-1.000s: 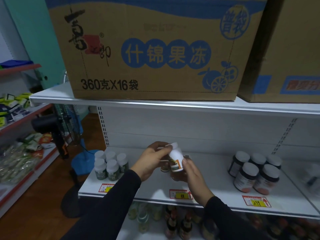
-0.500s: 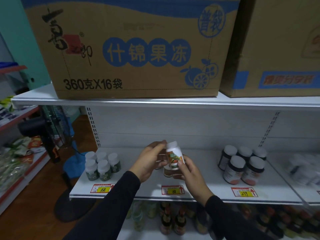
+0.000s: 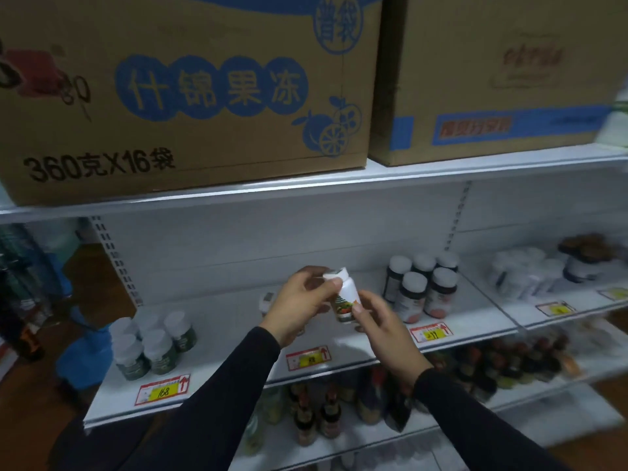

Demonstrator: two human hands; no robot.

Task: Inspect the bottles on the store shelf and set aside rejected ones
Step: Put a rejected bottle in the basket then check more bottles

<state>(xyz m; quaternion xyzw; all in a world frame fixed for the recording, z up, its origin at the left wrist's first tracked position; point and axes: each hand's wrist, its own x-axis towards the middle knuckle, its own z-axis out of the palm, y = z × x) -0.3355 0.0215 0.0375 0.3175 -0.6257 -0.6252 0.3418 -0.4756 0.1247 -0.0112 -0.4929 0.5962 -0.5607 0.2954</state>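
Observation:
I hold a small white bottle (image 3: pixel 347 293) with a colourful label, tilted, in front of the middle shelf (image 3: pixel 234 322). My left hand (image 3: pixel 300 305) grips it at the white cap, and my right hand (image 3: pixel 377 322) pinches its lower body. Behind my left hand another small bottle (image 3: pixel 266 300) stands on the shelf, mostly hidden. A cluster of green-labelled white-capped bottles (image 3: pixel 153 345) stands at the shelf's left. Several dark bottles with white caps (image 3: pixel 421 287) stand to the right of my hands.
Two big cardboard boxes (image 3: pixel 190 90) (image 3: pixel 492 73) sit on the top shelf. Price tags (image 3: pixel 162 389) line the shelf edge. The lower shelf holds dark sauce bottles (image 3: pixel 326 413). More jars (image 3: pixel 577 263) stand far right. A blue fan base (image 3: pixel 83 355) is on the floor at left.
The view has swung right and drawn closer to the shelf. Both hands keep hold of the white bottle, which is now tilted with its cap toward the left.

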